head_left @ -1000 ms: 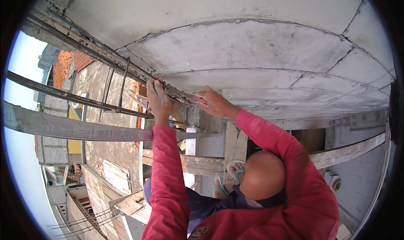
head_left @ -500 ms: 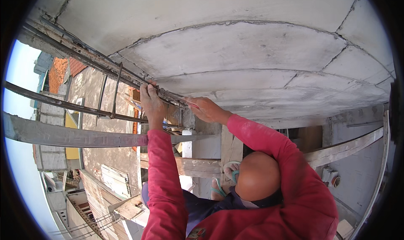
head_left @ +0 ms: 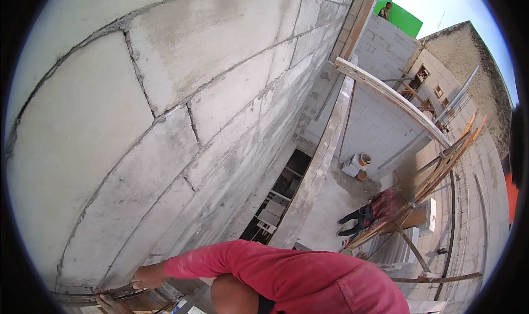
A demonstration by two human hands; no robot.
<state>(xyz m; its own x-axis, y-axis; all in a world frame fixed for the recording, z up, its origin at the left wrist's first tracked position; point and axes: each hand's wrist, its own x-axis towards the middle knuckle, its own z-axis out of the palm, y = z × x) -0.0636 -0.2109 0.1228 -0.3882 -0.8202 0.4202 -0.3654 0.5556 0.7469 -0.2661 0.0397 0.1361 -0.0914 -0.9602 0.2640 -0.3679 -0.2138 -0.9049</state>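
Note:
At the lower left, steel reinforcing bars (head_left: 74,299) run along the foot of the pale block wall (head_left: 182,165). My right hand (head_left: 147,277) is closed beside the bars, its arm in a red sleeve stretched across the lower part of the view. What lies in its fingers is too small and dark to name. Just below it, close to the picture's edge, my left hand (head_left: 113,304) is partly in view, its fingers curled at the bars. The left wrist and forearm are out of sight.
A long beam (head_left: 317,182) spans the drop beside the wall. Far below, a person (head_left: 380,209) stands near stacked buckets (head_left: 361,162). Wooden poles (head_left: 441,176) lean at the right, and another person (head_left: 386,11) is behind the far wall.
My view has swung to the right, so the hands and bars now sit at the lower left. Both hands remain together at the bars; the rooftops on the left have left the view.

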